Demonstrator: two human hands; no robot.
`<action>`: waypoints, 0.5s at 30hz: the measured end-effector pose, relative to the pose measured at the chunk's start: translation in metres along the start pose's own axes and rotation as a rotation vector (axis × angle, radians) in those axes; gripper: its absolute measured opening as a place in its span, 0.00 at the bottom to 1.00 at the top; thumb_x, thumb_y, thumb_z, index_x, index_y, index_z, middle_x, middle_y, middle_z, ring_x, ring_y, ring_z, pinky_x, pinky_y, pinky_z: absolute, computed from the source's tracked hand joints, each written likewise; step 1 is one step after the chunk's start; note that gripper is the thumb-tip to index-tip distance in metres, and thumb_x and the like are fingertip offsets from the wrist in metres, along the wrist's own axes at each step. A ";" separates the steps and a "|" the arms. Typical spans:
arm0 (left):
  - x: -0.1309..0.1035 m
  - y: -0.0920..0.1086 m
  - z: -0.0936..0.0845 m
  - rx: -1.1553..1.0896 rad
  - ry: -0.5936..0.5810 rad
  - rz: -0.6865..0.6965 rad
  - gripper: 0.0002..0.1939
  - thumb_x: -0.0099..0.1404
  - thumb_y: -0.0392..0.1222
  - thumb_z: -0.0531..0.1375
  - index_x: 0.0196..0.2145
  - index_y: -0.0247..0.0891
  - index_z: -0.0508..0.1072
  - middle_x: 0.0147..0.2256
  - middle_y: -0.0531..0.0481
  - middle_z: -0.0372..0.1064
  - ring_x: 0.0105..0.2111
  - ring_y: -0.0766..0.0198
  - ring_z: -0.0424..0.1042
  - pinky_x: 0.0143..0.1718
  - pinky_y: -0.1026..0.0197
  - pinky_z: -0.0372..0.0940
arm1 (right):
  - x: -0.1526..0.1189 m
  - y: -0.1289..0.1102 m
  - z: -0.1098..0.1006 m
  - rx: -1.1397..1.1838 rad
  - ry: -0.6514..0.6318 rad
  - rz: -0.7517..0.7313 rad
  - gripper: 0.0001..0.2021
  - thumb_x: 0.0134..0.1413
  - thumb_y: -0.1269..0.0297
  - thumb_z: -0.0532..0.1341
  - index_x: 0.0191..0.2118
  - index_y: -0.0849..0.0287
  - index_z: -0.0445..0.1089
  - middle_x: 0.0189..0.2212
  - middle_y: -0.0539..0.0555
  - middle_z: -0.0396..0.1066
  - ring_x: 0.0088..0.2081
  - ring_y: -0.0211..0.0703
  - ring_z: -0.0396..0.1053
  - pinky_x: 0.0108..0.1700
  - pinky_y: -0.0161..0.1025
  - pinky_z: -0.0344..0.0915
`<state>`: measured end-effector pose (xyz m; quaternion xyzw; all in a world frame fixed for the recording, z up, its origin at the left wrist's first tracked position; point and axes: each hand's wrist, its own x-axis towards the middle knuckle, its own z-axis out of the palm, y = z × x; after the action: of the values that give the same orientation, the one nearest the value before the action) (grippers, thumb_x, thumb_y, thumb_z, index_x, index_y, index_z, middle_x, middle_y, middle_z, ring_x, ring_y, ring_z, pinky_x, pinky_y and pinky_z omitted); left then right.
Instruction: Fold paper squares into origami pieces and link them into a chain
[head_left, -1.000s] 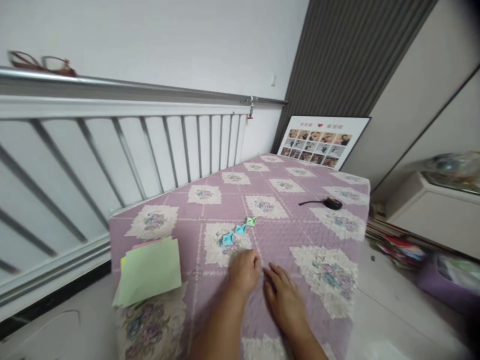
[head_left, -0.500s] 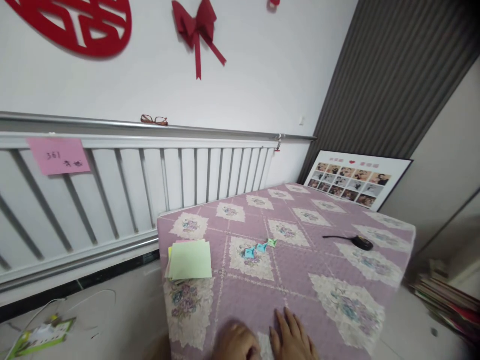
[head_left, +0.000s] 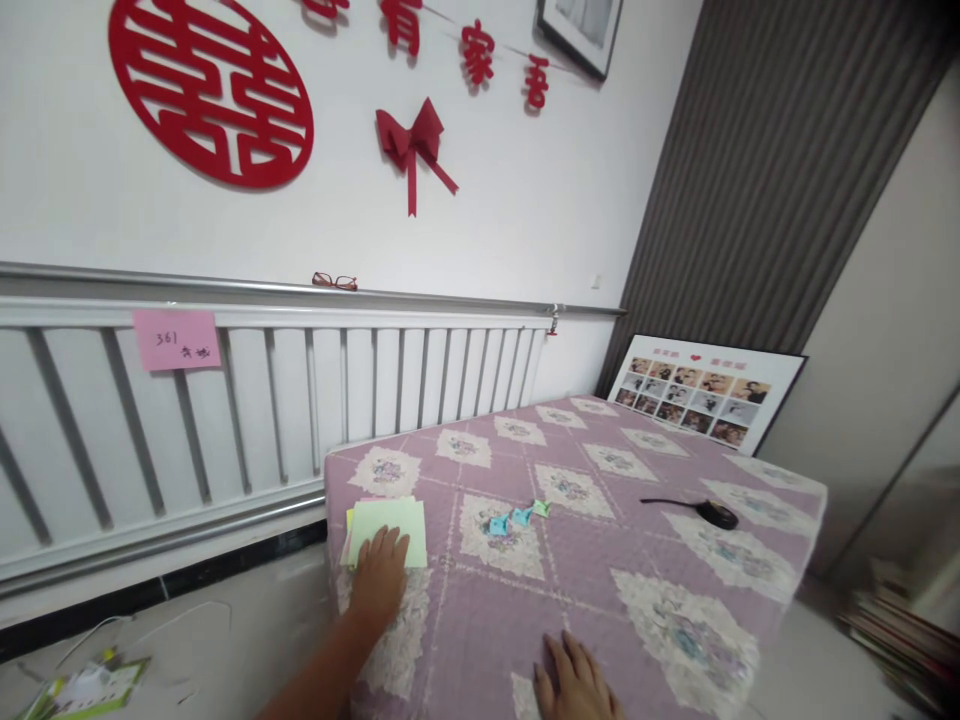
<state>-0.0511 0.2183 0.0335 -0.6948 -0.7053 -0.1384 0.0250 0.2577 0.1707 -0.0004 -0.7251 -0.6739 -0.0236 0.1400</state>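
My left hand (head_left: 381, 572) reaches onto a stack of square paper sheets (head_left: 388, 513), its fingers stretched out over the pale green top sheet. Yellow and pink edges peek out from under that sheet. Flat on the purple flowered cover (head_left: 495, 620) lies my right hand (head_left: 574, 682), open, with nothing in it. Three small folded paper pieces sit in a slanting row beyond the hands: a blue one (head_left: 499, 525), another blue one (head_left: 522, 516) and a green one (head_left: 541, 508).
A black object with a strap (head_left: 718, 514) rests on the right side of the cover. A photo board (head_left: 705, 390) leans at the far end. Along the wall runs a white radiator (head_left: 442, 370) with a pink note (head_left: 177, 340); glasses (head_left: 334, 281) lie on the pipe above.
My left hand has moved forward and left from the front edge onto the paper stack, its fingers now extended. My right hand stays flat on the cover. The view has tilted up.
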 end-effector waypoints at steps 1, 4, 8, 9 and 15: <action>0.004 -0.002 0.000 0.026 -0.015 0.001 0.29 0.61 0.33 0.51 0.61 0.42 0.58 0.62 0.46 0.53 0.63 0.52 0.45 0.62 0.47 0.39 | 0.000 0.001 0.000 0.000 -0.002 -0.001 0.23 0.55 0.54 0.49 0.54 0.52 0.67 0.59 0.56 0.62 0.60 0.54 0.57 0.55 0.53 0.58; 0.010 -0.005 0.000 0.042 -0.042 0.008 0.27 0.61 0.34 0.53 0.59 0.40 0.60 0.60 0.44 0.56 0.61 0.52 0.50 0.60 0.48 0.43 | 0.001 0.002 0.001 -0.004 -0.013 0.002 0.24 0.55 0.54 0.49 0.55 0.53 0.67 0.59 0.56 0.61 0.60 0.54 0.57 0.55 0.53 0.58; 0.014 -0.008 -0.002 0.029 -0.069 0.015 0.22 0.63 0.37 0.53 0.55 0.39 0.64 0.55 0.44 0.62 0.55 0.55 0.59 0.55 0.53 0.52 | 0.001 0.003 0.002 0.006 -0.007 0.006 0.23 0.55 0.55 0.49 0.54 0.51 0.67 0.59 0.56 0.62 0.60 0.54 0.57 0.55 0.54 0.59; 0.014 -0.008 -0.003 0.026 -0.075 0.014 0.21 0.63 0.38 0.52 0.54 0.39 0.64 0.55 0.44 0.62 0.54 0.56 0.60 0.54 0.54 0.53 | 0.001 0.003 0.002 0.010 -0.002 0.002 0.23 0.55 0.55 0.49 0.54 0.51 0.68 0.58 0.56 0.62 0.60 0.54 0.57 0.55 0.54 0.59; 0.018 -0.012 -0.014 0.016 -0.094 0.030 0.17 0.67 0.38 0.49 0.51 0.41 0.67 0.53 0.46 0.64 0.53 0.58 0.61 0.52 0.55 0.54 | -0.002 0.001 0.000 0.015 0.027 0.000 0.22 0.55 0.55 0.49 0.53 0.52 0.68 0.58 0.56 0.63 0.59 0.54 0.59 0.54 0.54 0.58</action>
<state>-0.0655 0.2323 0.0491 -0.7106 -0.6965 -0.0997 -0.0005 0.2582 0.1689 -0.0006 -0.7237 -0.6720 -0.0283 0.1542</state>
